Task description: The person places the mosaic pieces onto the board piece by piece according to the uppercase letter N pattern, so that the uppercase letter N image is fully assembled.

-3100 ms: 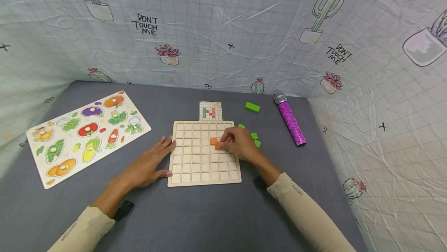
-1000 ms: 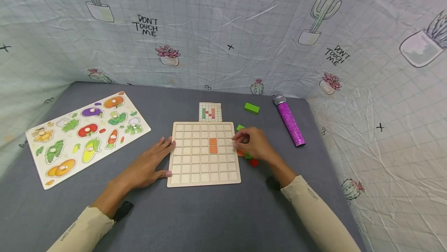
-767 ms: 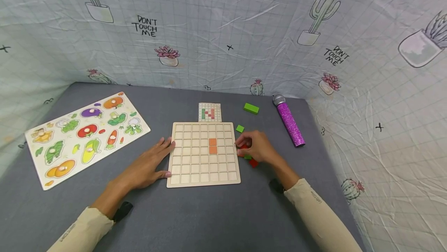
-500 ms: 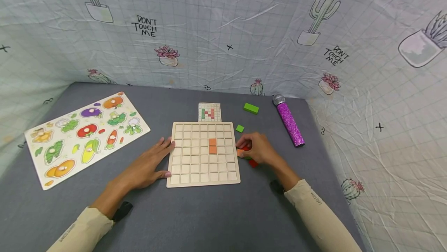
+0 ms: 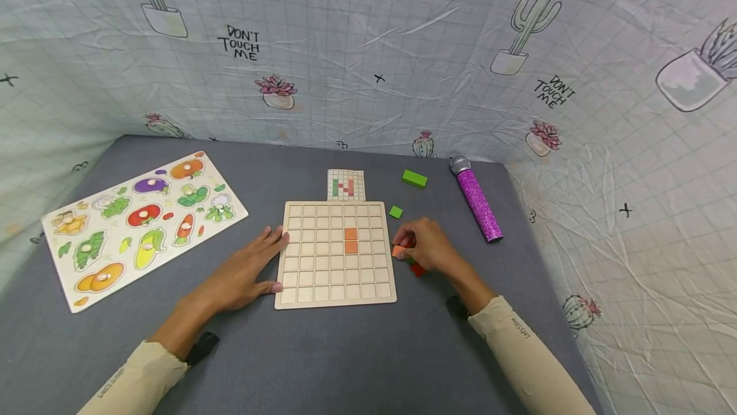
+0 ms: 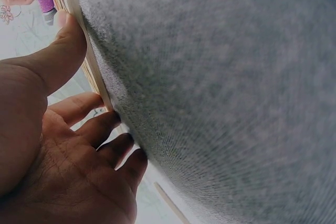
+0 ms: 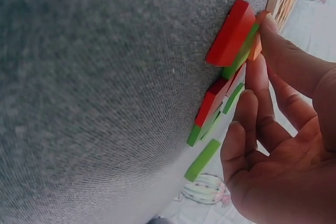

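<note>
Board (image 5: pixel 336 303) of pale gridded wood, left hand (image 5: pixel 250 271) spread against its left edge, right hand (image 5: pixel 426 245) pinching an orange tile (image 5: pixel 398 250) just off its right.
From the left: a flat puzzle (image 5: pixel 119 226) printed with vegetables; both sleeves (image 5: pixel 138 370) run out of frame at the bottom; a thin printed card (image 5: pixel 356 175) meets the board's far rim, and two smooth square tiles (image 5: pixel 351 247) fill adjoining cells; beneath the right hand, red tiles (image 7: pixel 231 35) and green tiles (image 7: pixel 242 52) are partly covered, their number hard to tell, slab-like and crisp-edged up close; farther right, a microphone (image 5: pixel 480 204) with a glittery purple handle.
</note>
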Demonstrator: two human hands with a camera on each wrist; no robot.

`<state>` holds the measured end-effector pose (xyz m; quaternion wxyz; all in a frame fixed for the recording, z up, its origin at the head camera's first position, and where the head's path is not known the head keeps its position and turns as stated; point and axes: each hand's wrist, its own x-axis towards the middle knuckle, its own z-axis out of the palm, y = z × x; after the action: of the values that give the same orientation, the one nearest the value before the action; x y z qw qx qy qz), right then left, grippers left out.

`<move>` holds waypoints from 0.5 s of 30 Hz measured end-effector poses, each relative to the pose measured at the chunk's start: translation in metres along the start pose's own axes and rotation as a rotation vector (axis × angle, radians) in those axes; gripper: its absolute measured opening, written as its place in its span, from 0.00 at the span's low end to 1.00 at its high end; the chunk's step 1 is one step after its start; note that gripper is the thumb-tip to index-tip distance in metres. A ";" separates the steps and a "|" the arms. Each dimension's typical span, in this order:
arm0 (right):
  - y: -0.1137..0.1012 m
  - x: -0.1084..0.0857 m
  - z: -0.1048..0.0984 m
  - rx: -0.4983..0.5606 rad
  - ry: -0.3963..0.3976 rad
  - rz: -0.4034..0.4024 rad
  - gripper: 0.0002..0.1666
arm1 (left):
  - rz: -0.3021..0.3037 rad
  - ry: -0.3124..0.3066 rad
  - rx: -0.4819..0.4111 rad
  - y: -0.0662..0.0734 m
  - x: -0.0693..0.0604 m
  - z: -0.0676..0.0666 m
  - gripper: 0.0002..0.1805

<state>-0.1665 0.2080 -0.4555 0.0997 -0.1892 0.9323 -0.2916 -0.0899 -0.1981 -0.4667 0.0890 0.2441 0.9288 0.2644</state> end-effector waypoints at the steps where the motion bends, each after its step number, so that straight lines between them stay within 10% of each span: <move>1: 0.000 0.000 0.000 0.003 0.000 -0.005 0.11 | -0.001 0.000 0.000 0.000 0.000 0.000 0.52; 15: -0.009 -0.005 -0.007 0.076 -0.010 0.007 0.10 | -0.007 -0.003 -0.010 0.001 -0.001 -0.001 0.53</move>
<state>-0.1616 0.2067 -0.4448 0.1128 -0.1834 0.9206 -0.3257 -0.0893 -0.1983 -0.4656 0.0927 0.2407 0.9282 0.2683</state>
